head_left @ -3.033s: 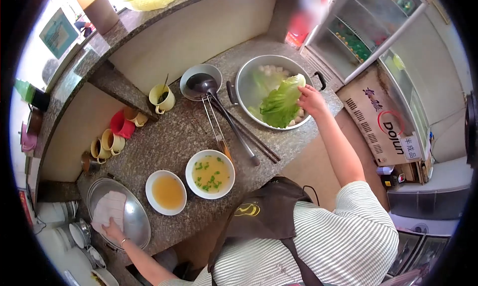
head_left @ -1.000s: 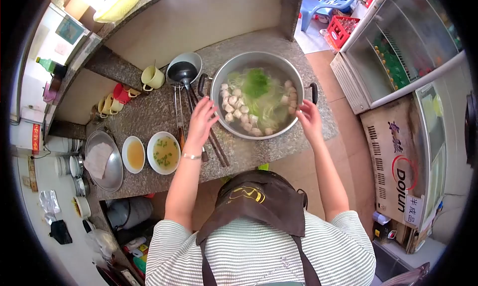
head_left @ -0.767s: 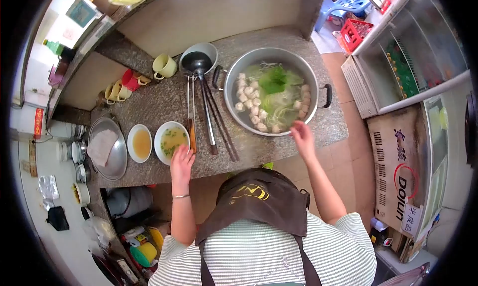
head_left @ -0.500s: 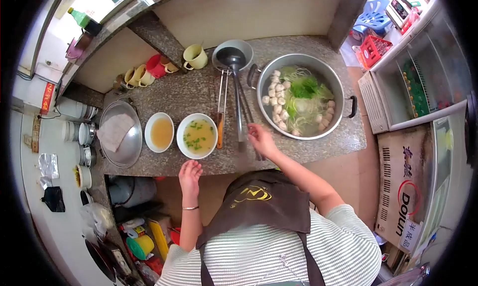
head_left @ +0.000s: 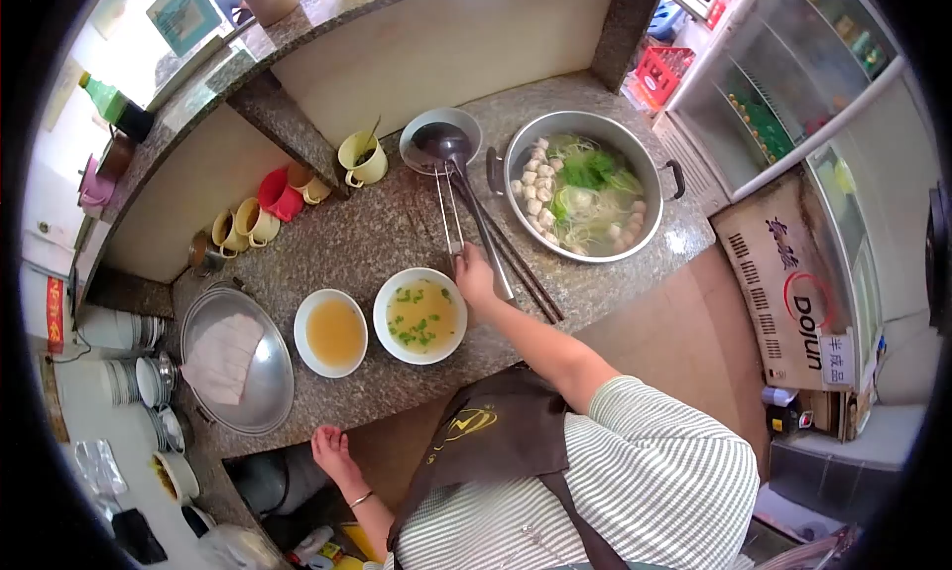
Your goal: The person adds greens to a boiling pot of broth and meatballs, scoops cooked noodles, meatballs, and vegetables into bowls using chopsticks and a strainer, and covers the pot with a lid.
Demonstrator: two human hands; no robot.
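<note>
My right hand (head_left: 474, 274) is closed around the lower end of a wire-shafted utensil (head_left: 446, 211) whose wooden handle is mostly hidden in my grip. Its far end reaches the small bowl (head_left: 408, 156), where a dark ladle (head_left: 483, 223) also rests. Dark chopsticks (head_left: 524, 277) lie beside the ladle. Left of that hand stands a white bowl (head_left: 420, 360) of broth with chopped green onion, next to a second white bowl (head_left: 331, 373) of plain broth. Holding nothing, my left hand (head_left: 334, 453) hovers near the counter's front edge, fingers loosely curled and apart.
A large two-handled pot (head_left: 653, 213) holds meatballs, noodles and greens in liquid. A cloth (head_left: 228, 357) lies on a round metal lid or tray (head_left: 273, 396). Several mugs line the back wall, including a yellow mug (head_left: 359, 168) with a spoon. A fridge (head_left: 783, 104) stands right.
My right hand has moved left from beside the ladle and chopsticks and taken hold of the wire-shafted utensil's handle. My left hand has drawn back from the bowl. The camera view has turned.
</note>
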